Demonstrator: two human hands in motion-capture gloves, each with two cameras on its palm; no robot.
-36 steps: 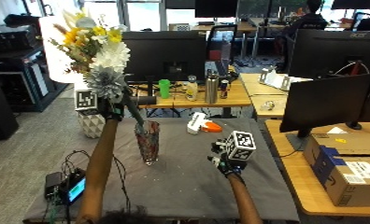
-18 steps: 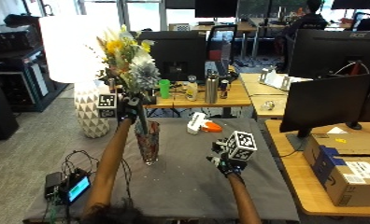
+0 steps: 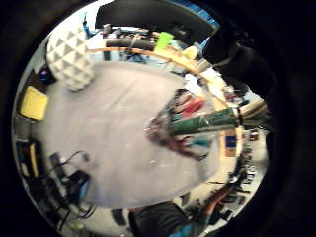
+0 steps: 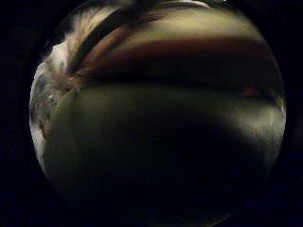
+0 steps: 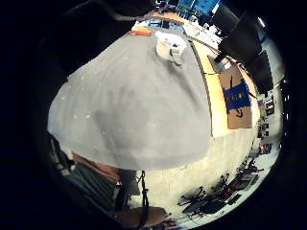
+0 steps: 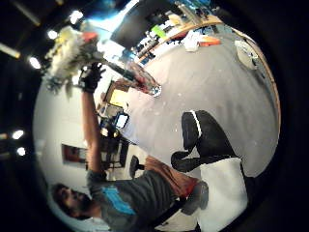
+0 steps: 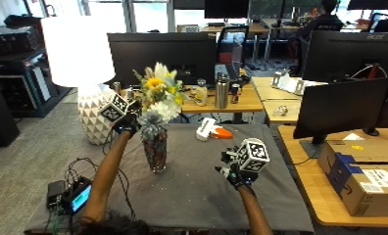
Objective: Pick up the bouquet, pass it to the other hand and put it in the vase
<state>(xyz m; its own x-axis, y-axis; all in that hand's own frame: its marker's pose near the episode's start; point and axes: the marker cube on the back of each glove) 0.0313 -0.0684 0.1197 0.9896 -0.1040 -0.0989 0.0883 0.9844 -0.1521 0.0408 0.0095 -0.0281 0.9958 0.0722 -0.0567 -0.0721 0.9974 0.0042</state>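
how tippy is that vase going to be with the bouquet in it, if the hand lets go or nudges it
The vase looks tall and narrow on a small foot, so it probably tips easily. The bouquet spreads wide above its rim, likely making it top-heavy. It appears to be clear glass, so probably fragile; the left hand should release gently.

Bouquet [image 7: 156, 100] in vase [image 7: 156, 152] on table [image 7: 194, 196] (lamp [image 7: 89, 73] behind-left)
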